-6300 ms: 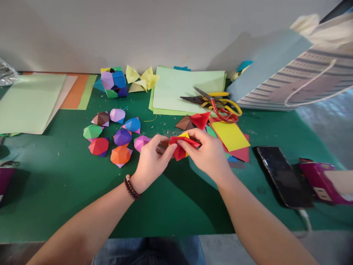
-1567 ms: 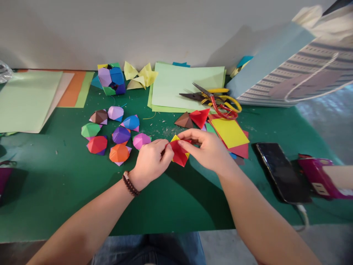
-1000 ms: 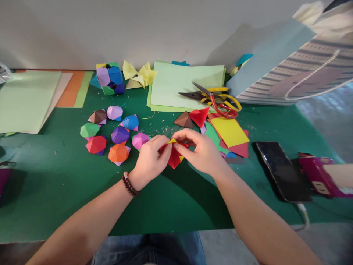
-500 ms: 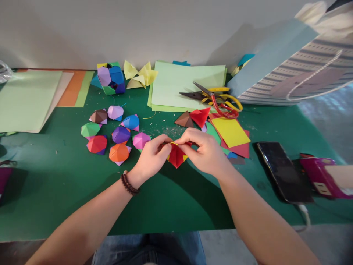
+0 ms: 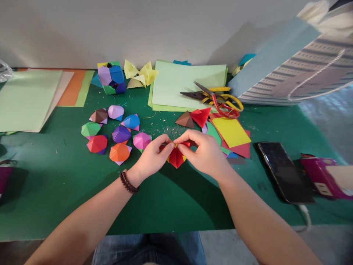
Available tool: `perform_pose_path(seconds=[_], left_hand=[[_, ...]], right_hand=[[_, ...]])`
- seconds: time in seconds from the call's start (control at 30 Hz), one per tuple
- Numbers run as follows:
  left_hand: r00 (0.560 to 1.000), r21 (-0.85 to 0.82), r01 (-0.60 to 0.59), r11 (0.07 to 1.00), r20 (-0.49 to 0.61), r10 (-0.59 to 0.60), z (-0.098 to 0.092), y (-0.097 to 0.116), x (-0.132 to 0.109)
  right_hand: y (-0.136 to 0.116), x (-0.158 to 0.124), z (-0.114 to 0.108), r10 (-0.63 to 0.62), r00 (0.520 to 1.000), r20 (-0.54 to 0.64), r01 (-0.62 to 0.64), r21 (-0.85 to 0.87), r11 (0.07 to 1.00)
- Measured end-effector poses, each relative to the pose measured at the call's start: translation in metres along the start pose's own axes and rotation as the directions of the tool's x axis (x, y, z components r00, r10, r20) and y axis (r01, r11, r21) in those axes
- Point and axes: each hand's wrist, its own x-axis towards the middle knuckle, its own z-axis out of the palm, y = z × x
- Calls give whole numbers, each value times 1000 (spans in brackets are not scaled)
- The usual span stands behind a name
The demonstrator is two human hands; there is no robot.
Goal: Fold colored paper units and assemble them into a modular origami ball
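A red and yellow folded paper piece (image 5: 176,158) is pinched between my two hands above the green table (image 5: 165,206). My left hand (image 5: 154,154) grips its upper left edge between thumb and index finger. On the upper right, my right hand (image 5: 202,152) pinches it the same way, fingertips almost meeting the left ones. Part of the paper is covered by my fingers. Just left of my left hand lies a pink folded paper piece (image 5: 142,140). Beyond my right hand sit a brown paper pyramid (image 5: 185,119) and a red folded piece (image 5: 201,117).
Several coloured folded pieces, one of them orange (image 5: 119,152), lie at left. Behind stand a multicoloured paper ball (image 5: 111,78) and pale yellow folds (image 5: 143,75). Scissors (image 5: 213,97) rest on green sheets (image 5: 182,82). A yellow sheet (image 5: 231,131), a phone (image 5: 282,171) and a paper bag (image 5: 275,62) are at right.
My fingertips have shifted slightly along the top edge of the red and yellow paper piece, the right hand a little leftward. Both hands still pinch it. The other items stay put.
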Motion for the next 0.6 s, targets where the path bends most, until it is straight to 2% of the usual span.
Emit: perform_pose_path(seconds=[0.23,0.37,0.47,0.6], left_hand=[[994,71,-100,992,-36,103,1,1,0],[979,198,-163,966,-85,183,1,2,-3],[950,318,-241,917,-116,290,1,2,-5],[891,432,-333,838,-146,430,0,0,-6]], right_hand=[[2,-1,0,25,999,20,-27,78,997],[1,-2,-1,36,999,32,-40,128,991],[-1,-1,-2,42,999,18,-44,137,990],[-3,1,-2,16,1000,0,-16,24,1000]])
